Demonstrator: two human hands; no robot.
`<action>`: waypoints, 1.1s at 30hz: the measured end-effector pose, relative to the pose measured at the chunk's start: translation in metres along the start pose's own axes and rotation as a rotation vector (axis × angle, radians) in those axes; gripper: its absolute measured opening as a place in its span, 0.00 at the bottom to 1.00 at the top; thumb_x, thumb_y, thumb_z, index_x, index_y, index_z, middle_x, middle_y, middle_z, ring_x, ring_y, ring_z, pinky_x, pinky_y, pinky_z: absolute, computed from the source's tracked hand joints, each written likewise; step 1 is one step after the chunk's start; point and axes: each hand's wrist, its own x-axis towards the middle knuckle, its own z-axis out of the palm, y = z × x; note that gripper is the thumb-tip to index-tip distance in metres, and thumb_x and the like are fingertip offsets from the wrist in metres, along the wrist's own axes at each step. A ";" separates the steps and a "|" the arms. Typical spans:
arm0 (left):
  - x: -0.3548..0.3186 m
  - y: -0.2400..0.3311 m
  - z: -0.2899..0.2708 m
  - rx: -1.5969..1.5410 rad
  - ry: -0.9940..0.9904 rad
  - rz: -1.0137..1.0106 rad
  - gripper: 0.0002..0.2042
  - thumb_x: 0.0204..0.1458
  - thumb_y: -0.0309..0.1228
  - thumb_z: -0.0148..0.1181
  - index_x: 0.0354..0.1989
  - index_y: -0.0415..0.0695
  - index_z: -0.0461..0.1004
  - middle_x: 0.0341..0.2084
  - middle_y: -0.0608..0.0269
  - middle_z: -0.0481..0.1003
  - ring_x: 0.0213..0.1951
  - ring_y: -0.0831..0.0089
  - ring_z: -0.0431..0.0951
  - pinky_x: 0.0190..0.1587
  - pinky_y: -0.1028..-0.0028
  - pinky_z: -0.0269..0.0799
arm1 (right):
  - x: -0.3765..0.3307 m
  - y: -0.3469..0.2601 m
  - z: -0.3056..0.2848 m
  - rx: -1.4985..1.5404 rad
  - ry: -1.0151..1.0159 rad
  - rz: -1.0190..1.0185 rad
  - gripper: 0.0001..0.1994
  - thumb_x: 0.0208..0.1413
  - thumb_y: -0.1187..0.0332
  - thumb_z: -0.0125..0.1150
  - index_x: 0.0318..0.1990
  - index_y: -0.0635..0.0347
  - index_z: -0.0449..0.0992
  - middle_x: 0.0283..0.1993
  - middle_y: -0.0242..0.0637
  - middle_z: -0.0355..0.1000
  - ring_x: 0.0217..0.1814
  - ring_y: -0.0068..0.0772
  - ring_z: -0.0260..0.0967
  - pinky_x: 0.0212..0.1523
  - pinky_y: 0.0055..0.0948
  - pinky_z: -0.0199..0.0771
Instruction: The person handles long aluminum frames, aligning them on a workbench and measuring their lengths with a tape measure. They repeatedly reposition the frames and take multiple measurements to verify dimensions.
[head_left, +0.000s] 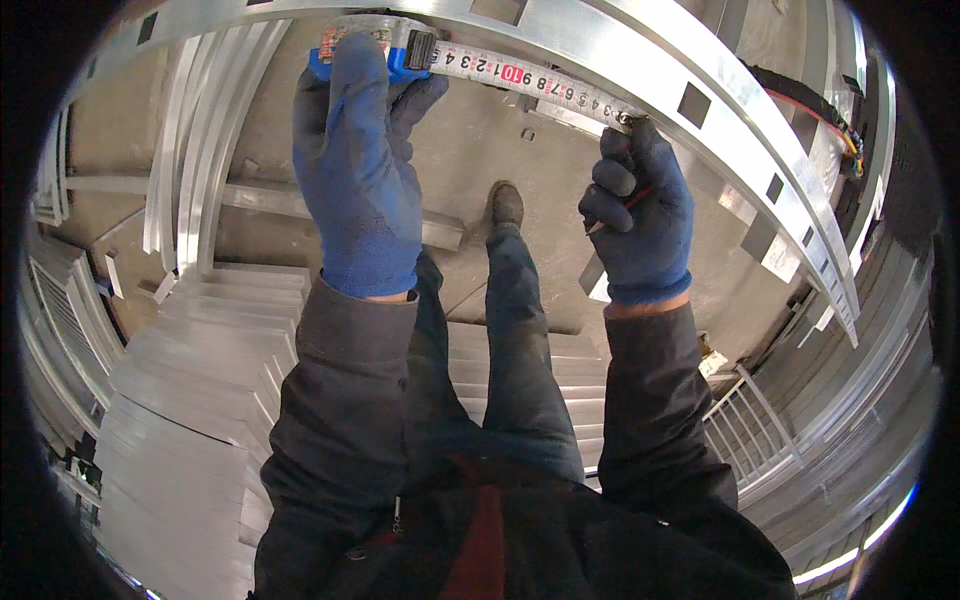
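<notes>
My left hand (362, 190), in a blue work glove, is closed around a tape measure (405, 42) with a blue and clear case. Its white blade (530, 80) is drawn out to the right, running along the near edge of a long silver metal profile (640, 65) with square cutouts. At the blade's end hook is my right hand (648, 220), also gloved, its thumb and finger closed there. A thin reddish stick (638, 198), like a pencil, passes through the curled fingers of that hand.
Light metal bars (205, 130) lie at the left, beside a stack of flat silver profiles (190, 400). A dark cable (805, 105) rests over metal at the right. Lower right stands a white rack (755, 425). My shoe (507, 204) is on the concrete floor (440, 160).
</notes>
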 end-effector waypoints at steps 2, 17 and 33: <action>0.002 -0.002 0.001 -0.082 0.017 0.009 0.18 0.67 0.40 0.64 0.58 0.43 0.73 0.48 0.58 0.80 0.49 0.67 0.85 0.52 0.63 0.87 | 0.001 0.000 -0.002 -0.010 -0.007 -0.005 0.14 0.69 0.59 0.62 0.54 0.54 0.79 0.47 0.33 0.79 0.34 0.17 0.70 0.21 0.14 0.64; 0.005 -0.003 -0.006 -0.060 0.035 0.000 0.18 0.66 0.41 0.65 0.56 0.43 0.75 0.46 0.58 0.81 0.48 0.67 0.85 0.51 0.63 0.88 | 0.003 0.003 -0.007 0.003 -0.046 -0.017 0.12 0.70 0.60 0.61 0.55 0.53 0.79 0.48 0.33 0.79 0.33 0.17 0.70 0.20 0.15 0.64; 0.004 -0.003 -0.002 0.024 0.007 -0.006 0.25 0.67 0.48 0.63 0.62 0.43 0.73 0.54 0.55 0.80 0.55 0.62 0.82 0.60 0.59 0.82 | 0.002 0.001 0.004 0.030 0.020 -0.007 0.11 0.74 0.61 0.56 0.53 0.57 0.78 0.44 0.35 0.78 0.30 0.15 0.67 0.19 0.15 0.62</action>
